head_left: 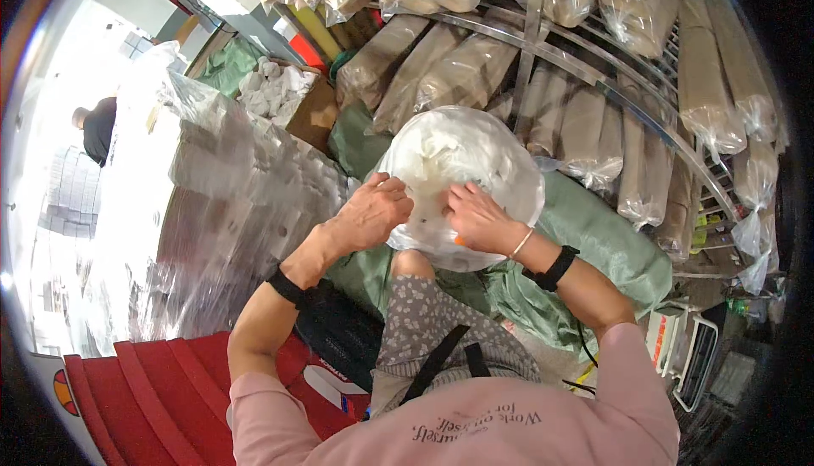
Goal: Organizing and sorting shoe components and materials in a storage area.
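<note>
A round, bulging white translucent plastic bag (pixel 462 139) stands in front of my knees, and its gathered top and pale folds face me. At its left side my left hand (pixel 379 207) is closed, its curled fingers pinching the thin plastic. My right hand (pixel 479 218) is closed on the plastic at the near right of the opening, with its fingertips bent down into the folds. A small orange patch (pixel 460 240) shows just below the right hand; what it is I cannot tell. The bag's contents are hidden by the folds.
Green woven sacks (pixel 593 233) lie beside and behind the bag. A metal rack (pixel 593 80) holds long brown bundles in clear plastic. To the left stands a film-wrapped stack of cartons (pixel 229 203), near a box of white cloth-like items (pixel 275 93). A person (pixel 100 131) is at far left.
</note>
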Demonstrator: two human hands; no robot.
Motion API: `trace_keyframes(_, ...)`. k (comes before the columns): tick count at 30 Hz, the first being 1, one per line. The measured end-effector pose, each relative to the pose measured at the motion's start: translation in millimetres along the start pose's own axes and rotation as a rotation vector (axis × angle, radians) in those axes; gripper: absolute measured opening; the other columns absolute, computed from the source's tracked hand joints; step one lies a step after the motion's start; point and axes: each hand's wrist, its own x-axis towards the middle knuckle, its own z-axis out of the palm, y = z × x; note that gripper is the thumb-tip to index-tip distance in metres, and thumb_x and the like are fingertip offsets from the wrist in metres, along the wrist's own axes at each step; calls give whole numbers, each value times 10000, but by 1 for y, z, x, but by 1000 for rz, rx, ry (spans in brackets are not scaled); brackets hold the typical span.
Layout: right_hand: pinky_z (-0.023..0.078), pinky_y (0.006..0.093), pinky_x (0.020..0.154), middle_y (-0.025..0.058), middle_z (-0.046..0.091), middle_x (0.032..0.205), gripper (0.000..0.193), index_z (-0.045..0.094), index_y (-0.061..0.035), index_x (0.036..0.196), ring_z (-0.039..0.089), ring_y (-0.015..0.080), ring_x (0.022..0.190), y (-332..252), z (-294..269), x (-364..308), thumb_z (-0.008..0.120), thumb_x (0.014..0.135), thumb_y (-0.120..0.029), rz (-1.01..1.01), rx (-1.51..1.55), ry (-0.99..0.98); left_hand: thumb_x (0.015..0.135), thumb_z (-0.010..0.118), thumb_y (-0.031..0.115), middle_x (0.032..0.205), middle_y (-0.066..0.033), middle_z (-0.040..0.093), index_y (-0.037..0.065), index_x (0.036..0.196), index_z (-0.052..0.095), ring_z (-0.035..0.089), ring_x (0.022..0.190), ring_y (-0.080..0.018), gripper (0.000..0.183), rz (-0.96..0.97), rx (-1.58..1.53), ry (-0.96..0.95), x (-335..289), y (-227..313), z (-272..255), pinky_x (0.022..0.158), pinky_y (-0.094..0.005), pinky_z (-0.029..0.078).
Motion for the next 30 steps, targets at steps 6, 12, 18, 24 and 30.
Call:
trace_keyframes(6,366,347,823,137,477,993,331,572,-13,841,456,274,950,-1,-24,-6,716,569,-132,7,185,214,624,690,196,852,-58,541,79,774,574,460,1030,-216,222,-239,9,-214,8,31,12,879,-383,343)
trace_keyframes(12,395,343,807,112,514,945,273,563,-11,778,478,254,925,5,-8,-16,707,577,-128,-128,323,82,640,670,152,777,-36,540,103,715,525,504,858,-212,170,-220,-268,45,7,41,28,816,-366,354)
trace_keyframes(18,395,338,852,126,583,866,102,613,-40,646,528,264,887,-1,16,-11,657,603,-121,-73,134,-196,658,625,103,656,-56,554,75,657,527,503,782,-232,102,-212,-270,167,30,28,13,778,-357,347)
trace_keyframes(24,352,376,960,101,559,952,250,601,-18,826,512,234,930,6,-1,-35,613,604,-131,-49,306,415,629,696,165,823,-45,587,82,787,592,501,872,-252,207,-368,-186,241,28,19,20,823,-386,337)
trace_keyframes(30,337,405,970,114,521,996,342,556,-14,954,480,285,1019,3,-1,-50,670,651,-125,35,190,94,649,683,215,1205,-93,422,181,1244,429,326,1222,-270,648,-361,-10,314,75,39,32,1036,-509,162)
